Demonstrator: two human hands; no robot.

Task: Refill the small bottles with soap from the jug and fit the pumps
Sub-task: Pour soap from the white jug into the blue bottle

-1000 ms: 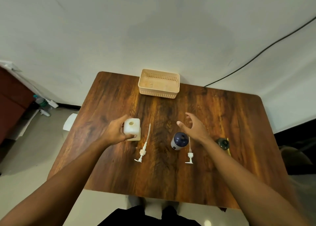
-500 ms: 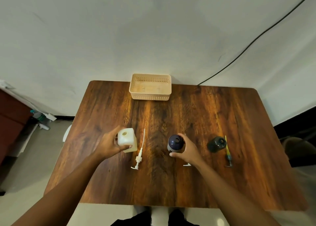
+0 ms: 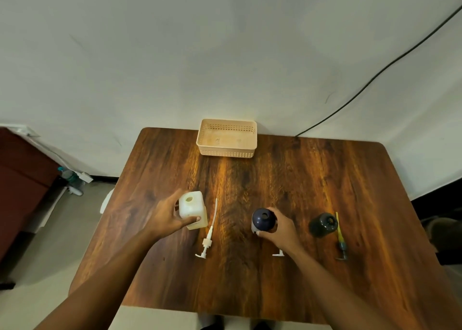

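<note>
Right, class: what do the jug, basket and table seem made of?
Jug: likely plastic, milky white and matte. Basket: beige plastic, judging by its moulded perforated walls. Table: wood or wood-look laminate; dark grain with a slight sheen.

Dim, soft light; glare on the table (image 3: 287, 179); wide-angle bending at edges.

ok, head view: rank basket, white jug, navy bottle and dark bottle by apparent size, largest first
1. basket
2. white jug
3. navy bottle and dark bottle: they look alike, so not ranked
</note>
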